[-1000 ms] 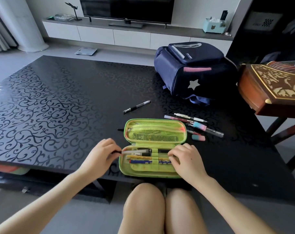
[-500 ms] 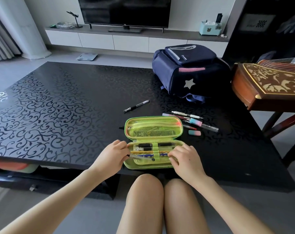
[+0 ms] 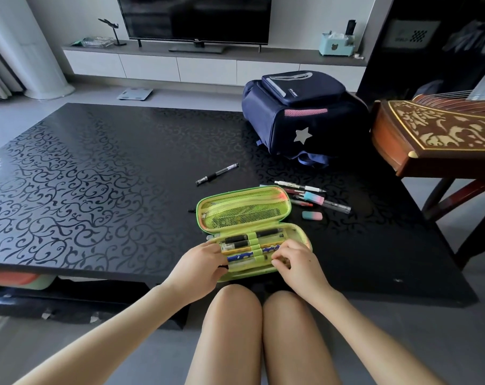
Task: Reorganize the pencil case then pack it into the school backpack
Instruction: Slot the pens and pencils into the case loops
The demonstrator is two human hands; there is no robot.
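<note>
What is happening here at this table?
A person seated at the black table is sorting an open green case. The left grip and the right grip both touch the pens strapped in its near half. Loose pens, an eraser and a black pen lie on the table near it. The backpack stands behind, untouched.
</note>
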